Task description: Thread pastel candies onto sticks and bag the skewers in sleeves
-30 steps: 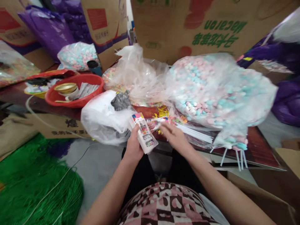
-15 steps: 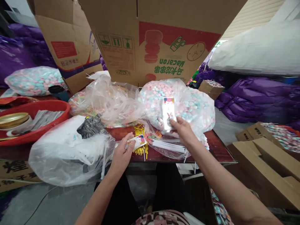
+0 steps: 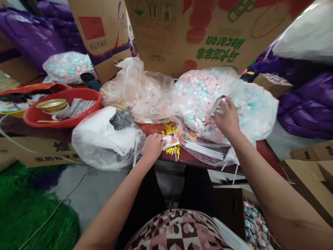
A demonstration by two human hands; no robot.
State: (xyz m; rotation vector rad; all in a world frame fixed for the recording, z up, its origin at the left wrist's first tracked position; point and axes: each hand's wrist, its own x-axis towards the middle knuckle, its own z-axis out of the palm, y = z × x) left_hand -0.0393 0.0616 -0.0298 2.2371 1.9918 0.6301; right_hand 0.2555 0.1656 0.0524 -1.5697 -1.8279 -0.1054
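Observation:
My left hand (image 3: 153, 148) rests low at the table's front edge, its fingers closed on a small white printed packet (image 3: 171, 140). Yellow twist ties (image 3: 171, 151) lie under and around that packet. My right hand (image 3: 228, 117) is up over a large clear bag of pink and blue marshmallows (image 3: 200, 88). Its fingers pinch another small printed packet (image 3: 222, 100), mostly hidden by the hand. Beneath my right hand, white paper sticks (image 3: 205, 149) lie in clear plastic. Beside my left hand is a clear bag with white contents (image 3: 96, 139), a dark grey crumpled piece (image 3: 121, 118) on top.
A red basin (image 3: 61, 123) with a gold dish (image 3: 52, 105) stands at left. Behind the bags, a large cardboard box (image 3: 166, 45) rises like a wall. Purple bags (image 3: 307, 107) are piled at right. An open carton with wrapped sweets (image 3: 256, 222) sits below the table.
My right hand has moved its packet from in front of the marshmallow bag in over the marshmallows. The left hand still holds its packet near the yellow ties. The view has tilted down and shifted left.

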